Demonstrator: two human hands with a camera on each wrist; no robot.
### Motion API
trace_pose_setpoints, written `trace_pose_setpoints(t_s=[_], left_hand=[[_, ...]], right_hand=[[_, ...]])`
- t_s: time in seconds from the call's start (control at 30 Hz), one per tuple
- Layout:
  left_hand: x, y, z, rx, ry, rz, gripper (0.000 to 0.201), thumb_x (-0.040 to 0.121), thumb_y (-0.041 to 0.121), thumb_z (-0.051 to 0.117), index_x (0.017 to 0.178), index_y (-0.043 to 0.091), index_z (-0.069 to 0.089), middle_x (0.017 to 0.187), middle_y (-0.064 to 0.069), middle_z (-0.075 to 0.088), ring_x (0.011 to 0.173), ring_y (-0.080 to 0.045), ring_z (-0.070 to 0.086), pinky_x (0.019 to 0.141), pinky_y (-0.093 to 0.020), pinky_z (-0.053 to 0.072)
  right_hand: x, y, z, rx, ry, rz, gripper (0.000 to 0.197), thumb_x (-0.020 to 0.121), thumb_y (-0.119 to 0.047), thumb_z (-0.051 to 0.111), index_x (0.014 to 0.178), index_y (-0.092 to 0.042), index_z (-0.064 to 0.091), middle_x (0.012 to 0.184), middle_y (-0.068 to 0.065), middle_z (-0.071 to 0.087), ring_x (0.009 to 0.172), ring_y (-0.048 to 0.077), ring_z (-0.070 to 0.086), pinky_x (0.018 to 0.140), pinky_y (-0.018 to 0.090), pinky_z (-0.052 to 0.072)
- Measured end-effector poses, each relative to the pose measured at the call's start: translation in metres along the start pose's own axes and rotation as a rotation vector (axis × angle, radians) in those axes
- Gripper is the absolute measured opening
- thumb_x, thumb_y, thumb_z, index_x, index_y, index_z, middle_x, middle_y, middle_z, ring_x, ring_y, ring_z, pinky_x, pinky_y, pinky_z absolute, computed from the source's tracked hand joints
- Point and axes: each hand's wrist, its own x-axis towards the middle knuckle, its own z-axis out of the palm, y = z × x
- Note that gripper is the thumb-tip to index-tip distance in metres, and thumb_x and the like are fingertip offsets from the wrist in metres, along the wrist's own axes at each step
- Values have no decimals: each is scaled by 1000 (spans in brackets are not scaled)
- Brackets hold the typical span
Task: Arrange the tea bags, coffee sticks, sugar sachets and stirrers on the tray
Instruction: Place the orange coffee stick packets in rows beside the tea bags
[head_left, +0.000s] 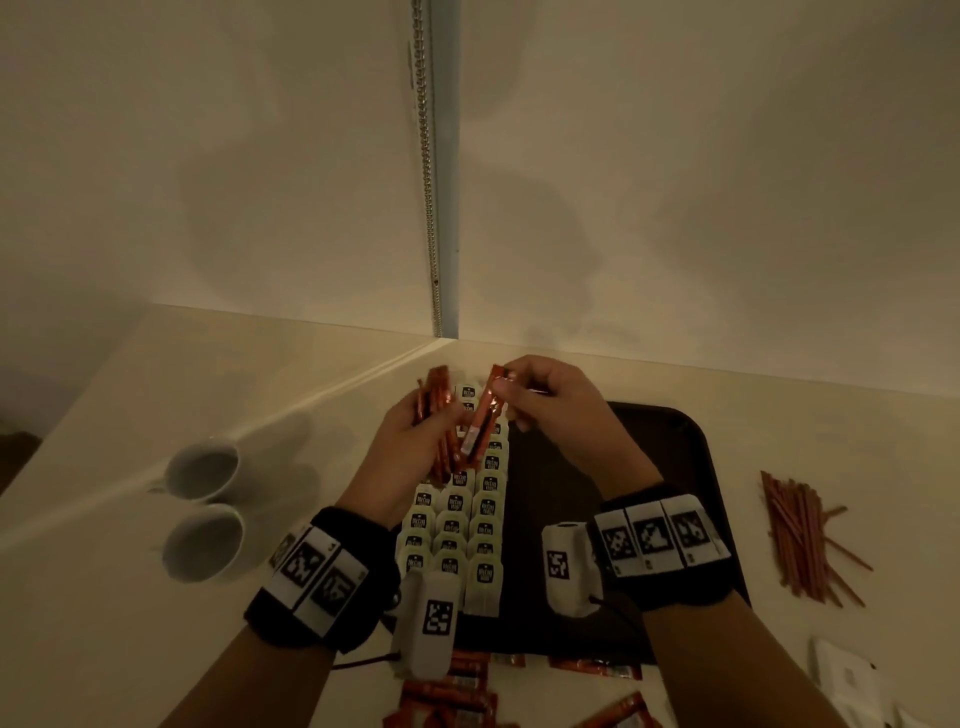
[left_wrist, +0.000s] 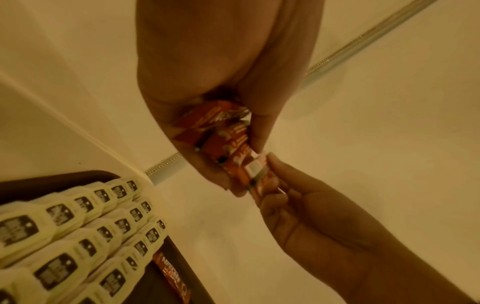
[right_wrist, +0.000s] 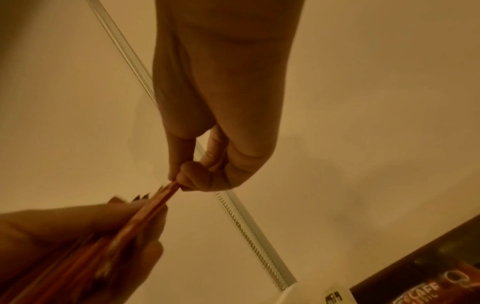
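Observation:
My left hand (head_left: 415, 431) grips a bundle of red coffee sticks (head_left: 434, 400) above the far left part of the dark tray (head_left: 670, 452). My right hand (head_left: 524, 395) pinches the top end of one coffee stick (head_left: 480, 421) that hangs tilted beside the bundle. In the left wrist view the bundle (left_wrist: 223, 131) sits in the left hand (left_wrist: 207, 115), and the right hand's fingers (left_wrist: 275, 168) pinch the end of one stick. Three rows of white tea bags (head_left: 460, 525) lie on the tray's left side. One coffee stick (left_wrist: 171, 275) lies on the tray beside them.
Two white cups (head_left: 205, 509) stand on the table left of the tray. A pile of brown stirrers (head_left: 802, 535) lies to the right. More red coffee sticks (head_left: 457, 691) lie loose at the near edge, white sachets (head_left: 852, 675) at the near right. A wall corner rises behind.

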Motion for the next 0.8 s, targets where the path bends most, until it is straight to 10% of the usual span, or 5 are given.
trace_pose_setpoints(t_s=[0.13,0.33,0.5,0.8], left_hand=[[0,1,-2,-349,30,-178,20,97,18,50,109,3,55,95,-14,71,69,-25,70,57,-33,59],[0,0,-6,-372,3,-24,26,79,-11,62,69,10,50,85,-9,71,81,-17,69,67,-20,56],[-6,0,-6,-158,7,82,35,76,-7,68,57,21,61,90,-17,68,90,-28,62,84,-34,52],[-15,3,-2,71,87,234,37,74,5,78,59,37,66,80,-11,70,83,-40,67,75,-48,56]], right_hand=[[-15,-4,-5,255,-59,-31,10,91,-4,52,91,-7,61,84,5,66,78,13,64,74,22,52],[-32,4,-6,33,-62,-137,11,83,0,63,88,-7,57,93,2,63,84,12,61,78,23,51],[-33,16,-1,-94,37,-206,30,83,4,62,110,-9,62,109,7,61,98,19,61,86,26,52],[-33,19,8,-64,87,-179,28,81,-10,68,109,-15,67,104,-2,66,94,10,63,82,23,53]])
